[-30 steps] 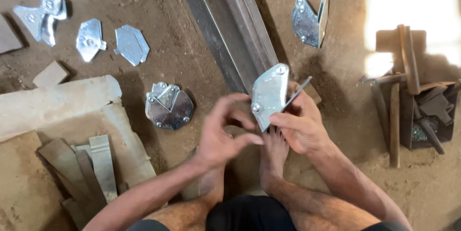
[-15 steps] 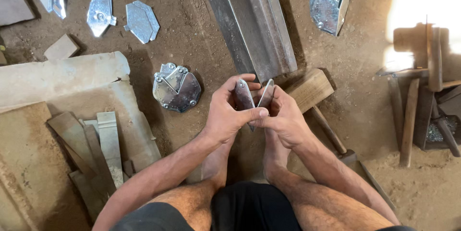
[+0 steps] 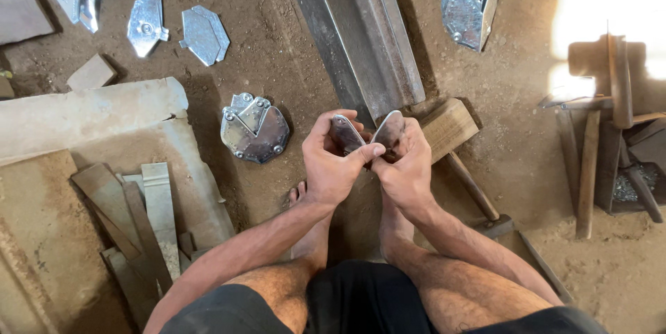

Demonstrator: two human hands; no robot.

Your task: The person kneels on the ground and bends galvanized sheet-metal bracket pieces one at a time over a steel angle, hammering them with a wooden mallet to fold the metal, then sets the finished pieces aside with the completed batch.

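Hands at centre, over dirt floor (image 3: 291,49). Left hand (image 3: 331,160): fingers curled tight round one metal plate (image 3: 345,133). Right hand (image 3: 406,164): fingers closed on a second metal plate (image 3: 388,129), the two plates tilted apart in a V, edges meeting low between the thumbs. Just right of the fingers: wooden mallet (image 3: 449,126). Just beyond them: steel beam (image 3: 361,29). Left of them, near: assembled plate bracket (image 3: 254,128). Further left: stone slab (image 3: 90,112).

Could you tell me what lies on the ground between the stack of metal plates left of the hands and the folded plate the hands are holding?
In the head view, only bare dirt separates the stack of metal plates from the folded plate held by both hands.
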